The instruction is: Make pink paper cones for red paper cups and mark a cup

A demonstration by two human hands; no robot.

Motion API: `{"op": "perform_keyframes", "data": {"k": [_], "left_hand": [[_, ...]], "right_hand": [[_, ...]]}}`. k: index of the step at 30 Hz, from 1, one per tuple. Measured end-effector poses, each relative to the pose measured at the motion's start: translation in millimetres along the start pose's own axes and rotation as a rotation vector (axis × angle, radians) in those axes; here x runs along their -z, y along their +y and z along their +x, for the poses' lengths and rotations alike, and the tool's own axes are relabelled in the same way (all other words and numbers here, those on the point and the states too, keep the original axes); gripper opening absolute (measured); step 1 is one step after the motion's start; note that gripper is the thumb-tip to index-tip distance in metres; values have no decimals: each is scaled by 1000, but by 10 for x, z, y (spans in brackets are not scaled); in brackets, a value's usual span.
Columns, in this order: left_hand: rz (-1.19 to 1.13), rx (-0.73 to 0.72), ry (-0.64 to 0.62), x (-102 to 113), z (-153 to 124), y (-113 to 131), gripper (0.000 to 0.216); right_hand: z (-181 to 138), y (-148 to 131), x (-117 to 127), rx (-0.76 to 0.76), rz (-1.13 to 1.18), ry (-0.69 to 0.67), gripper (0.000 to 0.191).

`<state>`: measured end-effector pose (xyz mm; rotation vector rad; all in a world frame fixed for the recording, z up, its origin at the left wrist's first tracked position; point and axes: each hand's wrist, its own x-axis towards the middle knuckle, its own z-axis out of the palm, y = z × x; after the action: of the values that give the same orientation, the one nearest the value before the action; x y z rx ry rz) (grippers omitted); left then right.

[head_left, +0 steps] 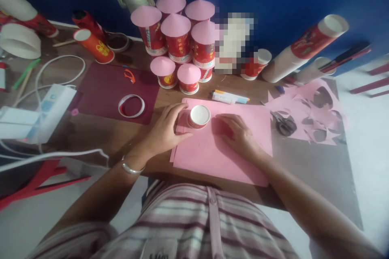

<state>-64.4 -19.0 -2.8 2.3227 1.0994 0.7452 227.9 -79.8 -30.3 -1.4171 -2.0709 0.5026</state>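
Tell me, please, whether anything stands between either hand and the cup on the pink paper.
Nothing visible does: the left hand and right hand flank the cup, with only pink paper showing in the gaps.

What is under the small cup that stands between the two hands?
A stack of pink paper, visible around the small cup. The patch directly beneath the cup's base is covered, so I cannot see it.

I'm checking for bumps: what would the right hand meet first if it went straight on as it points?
The right hand would probably meet the small round red-and-white paper cup first; exact depth is hard to judge.
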Motion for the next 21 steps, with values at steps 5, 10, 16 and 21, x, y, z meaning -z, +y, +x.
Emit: {"op": "perform_keyframes", "data": {"k": [5,10,16,21], "left_hand": [[-119,-81,-19,-5,152,61,104],[-234,-162,-34,-60,271,68,110],[-253,-186,-44,-121,344,69,105],[-196,-145,-70,-120,375,83,69]], "right_hand": [[-14,-6,-44,-9,10,-7,51],[-21,-18,-49,-16,31,6,51],[-18,-13,-59,-4,32,15,48],[-19,4,-62,4,24,20,44]]}}
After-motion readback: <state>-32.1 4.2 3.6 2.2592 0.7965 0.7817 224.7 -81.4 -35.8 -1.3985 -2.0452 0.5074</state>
